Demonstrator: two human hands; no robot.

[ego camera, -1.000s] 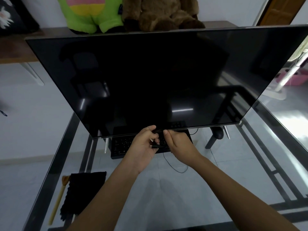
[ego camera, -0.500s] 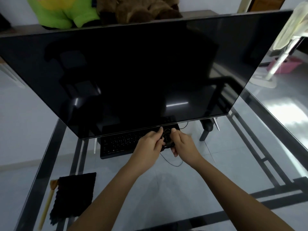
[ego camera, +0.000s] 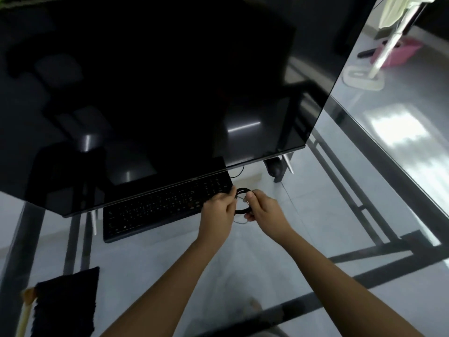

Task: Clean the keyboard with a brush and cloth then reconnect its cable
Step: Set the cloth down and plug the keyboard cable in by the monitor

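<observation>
**Desk:** What do you have on the head view?

**Operator:** I see both hands out in front, at the right end of the keyboard (ego camera: 167,207). The left hand (ego camera: 218,211) and right hand (ego camera: 266,214) face each other, and the black cable (ego camera: 243,189) sits between them, wound into a small loop.

**Desk:** Grip?

**Operator:** Left fingers (ego camera: 232,193) are curled round the near side of the loop. On the right hand, thumb and fingers pinch the other side. Neither hand is slack, and both hold the coil just above the glass counter (ego camera: 150,263). A thin strand runs off from the keyboard's far right corner behind the monitor (ego camera: 158,93); I can't tell from here where it ends.

**Desk:** And the keyboard itself?

**Operator:** Flat on the counter, with its back edge tucked under the monitor's lower rim and its right end just beside the left knuckles. The screen is dark.

**Desk:** The cleaning kit?

**Operator:** Bottom left, well apart from the hands. The black cloth (ego camera: 65,302) lies on the counter, and the brush (ego camera: 25,312) is just beside its left edge, with only the pale handle in shot.

**Desk:** Anything else?

**Operator:** A pink tub (ego camera: 398,52) on the floor, far right.
</observation>
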